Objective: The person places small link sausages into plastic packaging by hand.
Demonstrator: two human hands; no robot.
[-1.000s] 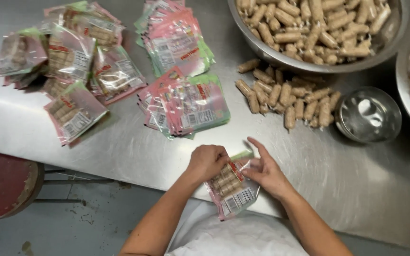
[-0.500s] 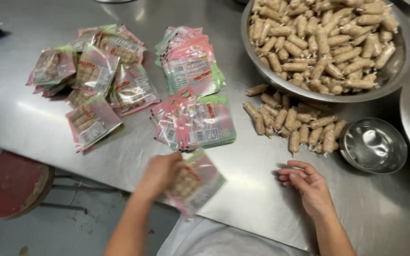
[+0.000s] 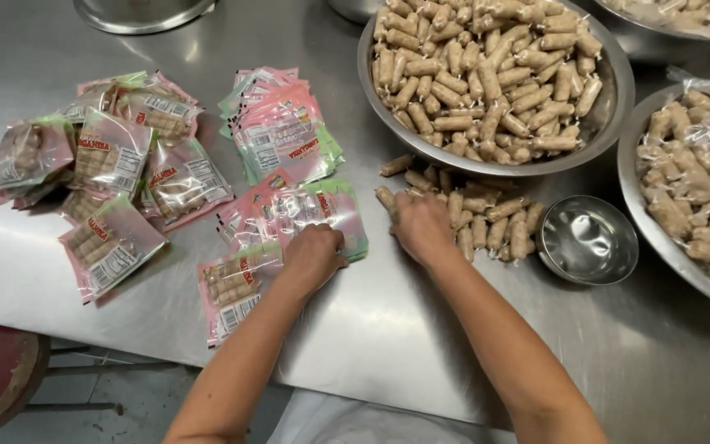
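My left hand (image 3: 312, 253) now rests on the empty pouches (image 3: 322, 215), the filled pouch (image 3: 236, 292) released just left; my right hand (image 3: 422, 226) reaches the loose sausages (image 3: 486, 218).

Flat empty pouches (image 3: 322, 215), loose sausages (image 3: 486, 218)

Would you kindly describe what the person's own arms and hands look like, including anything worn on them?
Both forearms are bare from the elbow down: no sleeves, gloves, watch, bracelets or rings are visible. The left hand and the right hand are seen from the back, with the fingers mostly curled out of sight. A pale garment shows at the bottom edge, between the arms.
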